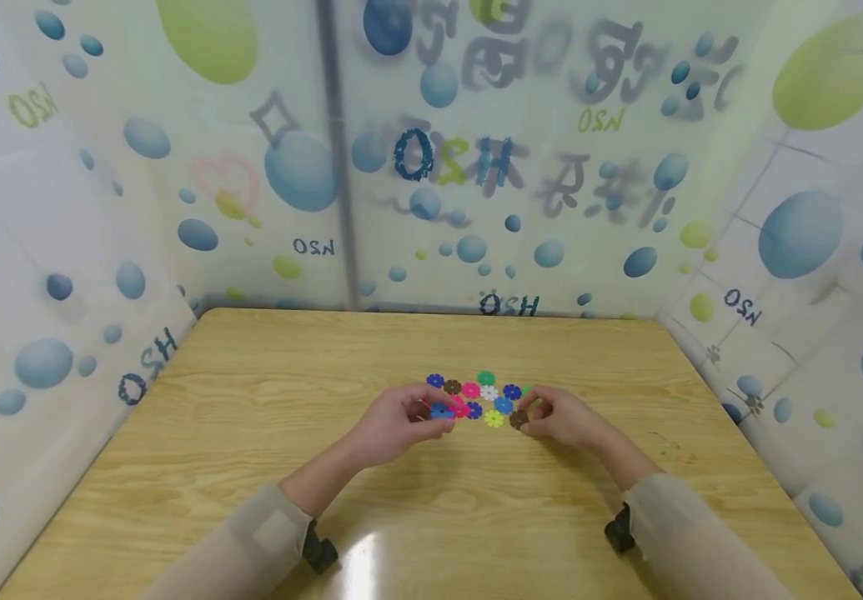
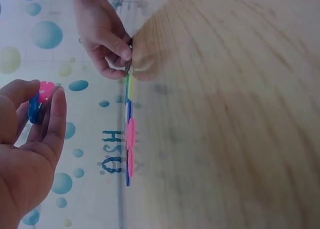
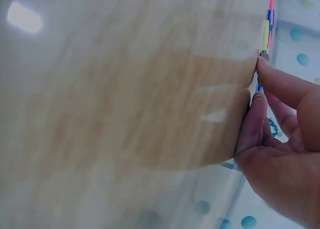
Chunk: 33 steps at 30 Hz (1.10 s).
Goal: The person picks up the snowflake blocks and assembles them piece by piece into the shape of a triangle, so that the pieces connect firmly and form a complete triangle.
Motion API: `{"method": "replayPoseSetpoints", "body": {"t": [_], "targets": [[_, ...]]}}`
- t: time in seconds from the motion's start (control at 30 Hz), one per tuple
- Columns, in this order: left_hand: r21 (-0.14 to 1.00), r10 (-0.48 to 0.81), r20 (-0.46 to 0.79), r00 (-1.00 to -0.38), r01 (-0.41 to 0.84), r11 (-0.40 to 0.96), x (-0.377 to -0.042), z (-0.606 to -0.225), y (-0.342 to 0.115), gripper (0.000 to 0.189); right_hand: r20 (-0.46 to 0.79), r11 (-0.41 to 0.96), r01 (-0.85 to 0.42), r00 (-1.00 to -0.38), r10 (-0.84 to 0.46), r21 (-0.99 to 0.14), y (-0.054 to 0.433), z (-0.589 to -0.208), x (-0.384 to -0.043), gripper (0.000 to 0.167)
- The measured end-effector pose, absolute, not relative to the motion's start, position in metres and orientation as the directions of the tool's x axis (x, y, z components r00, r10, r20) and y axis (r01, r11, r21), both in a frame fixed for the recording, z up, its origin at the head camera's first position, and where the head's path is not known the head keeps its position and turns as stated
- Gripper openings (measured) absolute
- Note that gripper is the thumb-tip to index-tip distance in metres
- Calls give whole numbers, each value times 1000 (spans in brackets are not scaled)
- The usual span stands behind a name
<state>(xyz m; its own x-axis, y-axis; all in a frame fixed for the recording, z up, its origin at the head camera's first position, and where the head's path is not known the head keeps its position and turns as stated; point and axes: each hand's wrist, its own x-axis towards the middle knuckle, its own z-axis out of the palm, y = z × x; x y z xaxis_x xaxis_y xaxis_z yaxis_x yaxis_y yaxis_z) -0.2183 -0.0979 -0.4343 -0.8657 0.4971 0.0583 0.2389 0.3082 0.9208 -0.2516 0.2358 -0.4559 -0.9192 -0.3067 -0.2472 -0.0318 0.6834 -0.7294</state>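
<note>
My left hand point(image 1: 393, 425) pinches a blue notched plastic disc point(image 2: 33, 109) and a pink notched disc point(image 2: 46, 90) that sit against each other. In the left wrist view they are held up off the wooden table. At the right end of a patch of flat discs, my right hand point(image 1: 562, 417) has its thumb and fingers at a brown disc point(image 1: 518, 419), pinching its edge at the tabletop. Between the hands lie a yellow disc point(image 1: 494, 419), a white disc point(image 1: 489, 392), a light blue disc point(image 1: 503, 404) and a green disc point(image 1: 485, 378).
A dark blue disc point(image 1: 434, 381), another brown disc point(image 1: 452, 387) and a pink disc point(image 1: 471, 390) lie behind my left fingers. The wooden table point(image 1: 251, 367) meets a curtain point(image 1: 431, 250) printed with bubbles at its back and sides. Both sleeves carry black wrist devices.
</note>
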Motion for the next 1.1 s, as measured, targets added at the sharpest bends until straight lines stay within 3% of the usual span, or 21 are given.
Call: {"method": "replayPoseSetpoints", "body": {"t": [0.7, 1.1], "targets": [[940, 496, 58, -866, 215, 266, -216, -431, -99, 24, -225, 507, 55, -933, -282, -860, 235, -445, -233, 28], [947, 517, 93, -851, 236, 217, -215, -433, -98, 25, -129, 272, 29, -925, -357, -962, 201, -427, -208, 33]]}}
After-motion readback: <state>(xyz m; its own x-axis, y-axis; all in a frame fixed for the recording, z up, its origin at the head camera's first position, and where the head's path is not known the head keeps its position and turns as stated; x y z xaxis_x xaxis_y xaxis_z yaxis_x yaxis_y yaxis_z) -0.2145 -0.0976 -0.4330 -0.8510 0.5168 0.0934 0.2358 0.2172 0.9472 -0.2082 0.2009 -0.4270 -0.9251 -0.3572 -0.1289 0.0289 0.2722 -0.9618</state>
